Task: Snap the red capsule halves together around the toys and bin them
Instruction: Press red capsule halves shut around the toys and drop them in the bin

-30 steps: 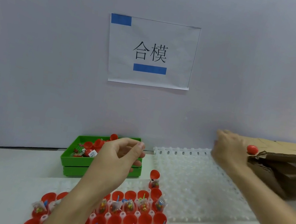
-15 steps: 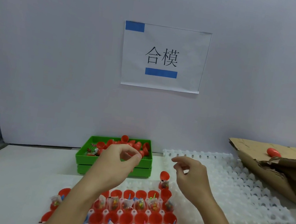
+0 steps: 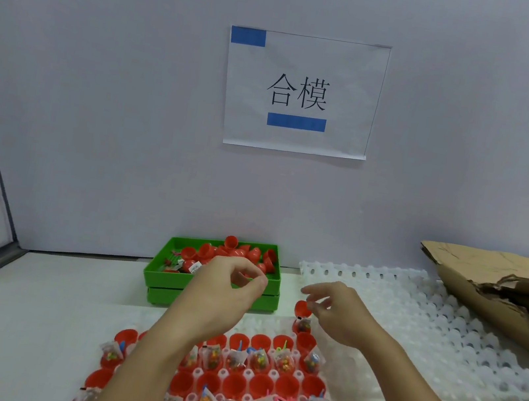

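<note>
A smooth white tabletop (image 3: 29,319) runs from the left edge, backed by a plain pale wall carrying a paper sign (image 3: 302,93) with blue tape strips. Toward the middle sits a glossy green plastic bin (image 3: 170,281), rectangular and stacked double, heaped with round red capsule halves (image 3: 231,250) and a few small packets. In front of it lies a white moulded tray (image 3: 242,373) whose cups hold open red capsule bottoms (image 3: 233,388), many stuffed with crinkly clear toy packets (image 3: 257,360) full of coloured bits. The left hand (image 3: 224,294) reaches forward from below, forearm bare, poised above the tray's far edge in front of the bin; its fingers curl inward with thumb and fingertips close together, and whether they pinch anything cannot be told. The right hand (image 3: 339,312) hovers just beside it, fingers bent narrowly, its thumb and fingertips pinching a red capsule half (image 3: 302,308) directly above a filled cup at the tray's far corner. Further right spreads a second white tray (image 3: 426,330), knobbly and translucent, and beyond that a torn brown cardboard box (image 3: 501,293), its flaps creased and ragged.
</note>
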The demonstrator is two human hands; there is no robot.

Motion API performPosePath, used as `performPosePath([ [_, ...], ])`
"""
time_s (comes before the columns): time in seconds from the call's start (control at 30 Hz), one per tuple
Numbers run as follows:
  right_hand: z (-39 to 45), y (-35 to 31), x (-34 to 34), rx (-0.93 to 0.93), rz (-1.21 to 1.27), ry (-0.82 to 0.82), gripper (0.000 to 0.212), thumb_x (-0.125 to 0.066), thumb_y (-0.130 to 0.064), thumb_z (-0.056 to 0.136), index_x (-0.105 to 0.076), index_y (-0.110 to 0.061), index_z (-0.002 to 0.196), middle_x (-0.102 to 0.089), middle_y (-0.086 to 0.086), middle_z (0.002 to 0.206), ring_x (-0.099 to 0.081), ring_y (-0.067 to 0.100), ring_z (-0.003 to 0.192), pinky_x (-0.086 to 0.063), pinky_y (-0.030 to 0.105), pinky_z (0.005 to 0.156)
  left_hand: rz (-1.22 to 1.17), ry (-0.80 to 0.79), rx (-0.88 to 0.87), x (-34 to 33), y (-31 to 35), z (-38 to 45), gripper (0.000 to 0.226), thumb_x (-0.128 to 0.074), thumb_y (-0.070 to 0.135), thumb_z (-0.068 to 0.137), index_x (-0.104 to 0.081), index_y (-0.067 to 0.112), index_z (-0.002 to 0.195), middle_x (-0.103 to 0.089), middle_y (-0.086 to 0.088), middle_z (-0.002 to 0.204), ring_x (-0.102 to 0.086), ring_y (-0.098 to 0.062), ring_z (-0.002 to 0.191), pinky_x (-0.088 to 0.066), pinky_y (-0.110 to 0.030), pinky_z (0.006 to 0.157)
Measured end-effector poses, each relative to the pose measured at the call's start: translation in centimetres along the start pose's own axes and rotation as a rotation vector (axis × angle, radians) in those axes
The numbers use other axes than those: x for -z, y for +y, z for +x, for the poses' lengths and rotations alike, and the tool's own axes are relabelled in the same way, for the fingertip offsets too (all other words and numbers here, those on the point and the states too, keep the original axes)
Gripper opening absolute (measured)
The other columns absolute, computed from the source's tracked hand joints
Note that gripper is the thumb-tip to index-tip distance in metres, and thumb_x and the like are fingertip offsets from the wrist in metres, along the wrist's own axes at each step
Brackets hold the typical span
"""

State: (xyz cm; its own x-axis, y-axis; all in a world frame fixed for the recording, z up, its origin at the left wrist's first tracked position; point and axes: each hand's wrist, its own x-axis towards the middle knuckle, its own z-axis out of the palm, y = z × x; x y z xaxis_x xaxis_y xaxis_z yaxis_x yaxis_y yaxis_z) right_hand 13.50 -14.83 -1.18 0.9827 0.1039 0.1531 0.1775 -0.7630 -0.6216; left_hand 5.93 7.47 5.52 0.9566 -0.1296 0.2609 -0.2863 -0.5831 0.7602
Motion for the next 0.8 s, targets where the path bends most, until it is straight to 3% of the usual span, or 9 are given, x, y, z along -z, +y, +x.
performPosePath([
  [0.13,0.7,0.1,0.1,0.041,-0.08,0.003,0.018,-0.067,-0.013,0.093,-0.08,-0.025,0.1,-0.076,-0.008,0.103,-0.063,-0.001,0.083,-0.055,0.023,0.084,0.005,-0.008,-0.004,0.0,-0.1,0.1,0.01,-0.056,0.037,0.098,-0.066,0.036,0.096,-0.068,0.012,0.099,-0.064,-0.006,0.093,-0.055,-0.033,0.087],
  [0.27,0.9,-0.4,0.0,0.026,-0.12,0.109,0.016,-0.069,-0.01,0.089,-0.082,-0.02,0.091,-0.078,-0.005,0.092,-0.068,0.004,0.079,-0.06,0.027,0.081,0.021,-0.014,-0.009,-0.2,-0.2,0.2,0.009,-0.055,0.036,0.098,-0.065,0.034,0.097,-0.067,0.013,0.098,-0.064,-0.005,0.09,-0.053,-0.023,0.079],
  [0.4,0.4,-1.6,0.5,-0.005,-0.085,0.172,0.015,-0.069,-0.008,0.085,-0.082,-0.016,0.086,-0.077,-0.006,0.084,-0.068,0.005,0.068,-0.057,0.019,0.063,0.035,-0.032,0.014,-0.5,-0.1,0.1,0.008,-0.059,0.037,0.097,-0.064,0.034,0.102,-0.066,0.013,0.098,-0.064,-0.003,0.086,-0.047,-0.012,0.065],
  [0.5,-0.2,-3.3,0.8,-0.056,-0.036,0.216,0.014,-0.07,-0.009,0.083,-0.082,-0.016,0.083,-0.071,-0.01,0.074,-0.068,0.009,0.065,-0.05,0.014,0.05,0.03,-0.068,0.058,-0.7,-0.2,-0.1,0.036,-0.072,0.038,0.087,-0.056,0.034,0.119,-0.061,0.015,0.105,-0.063,-0.003,0.085,-0.045,-0.008,0.054],
  [0.63,-1.5,-5.9,1.3,-0.063,0.001,0.25,0.014,-0.069,-0.009,0.082,-0.081,-0.017,0.079,-0.074,-0.006,0.076,-0.064,0.005,0.065,-0.043,0.012,0.048,0.001,-0.065,0.081,-1.4,0.2,-0.2,0.072,-0.086,0.037,0.074,-0.046,0.031,0.134,-0.058,0.01,0.119,-0.061,-0.006,0.098,-0.049,-0.014,0.068],
  [0.7,-2.2,-7.0,1.4,-0.063,0.01,0.276,0.014,-0.069,-0.008,0.082,-0.081,-0.016,0.08,-0.073,-0.005,0.076,-0.063,0.004,0.063,-0.042,0.012,0.048,-0.026,-0.024,0.044,-1.7,0.5,-0.2,0.068,-0.087,0.031,0.073,-0.05,0.028,0.13,-0.063,0.012,0.113,-0.065,-0.003,0.091,-0.051,-0.012,0.066],
  [0.8,-3.3,-8.0,1.6,-0.061,0.015,0.312,0.014,-0.069,-0.008,0.082,-0.08,-0.016,0.078,-0.07,-0.006,0.071,-0.062,0.006,0.061,-0.041,0.011,0.046,-0.069,0.051,-0.039,-1.8,0.8,-0.3,0.042,-0.087,0.024,0.075,-0.064,0.027,0.11,-0.067,0.017,0.091,-0.066,0.007,0.076,-0.05,-0.006,0.061],
])
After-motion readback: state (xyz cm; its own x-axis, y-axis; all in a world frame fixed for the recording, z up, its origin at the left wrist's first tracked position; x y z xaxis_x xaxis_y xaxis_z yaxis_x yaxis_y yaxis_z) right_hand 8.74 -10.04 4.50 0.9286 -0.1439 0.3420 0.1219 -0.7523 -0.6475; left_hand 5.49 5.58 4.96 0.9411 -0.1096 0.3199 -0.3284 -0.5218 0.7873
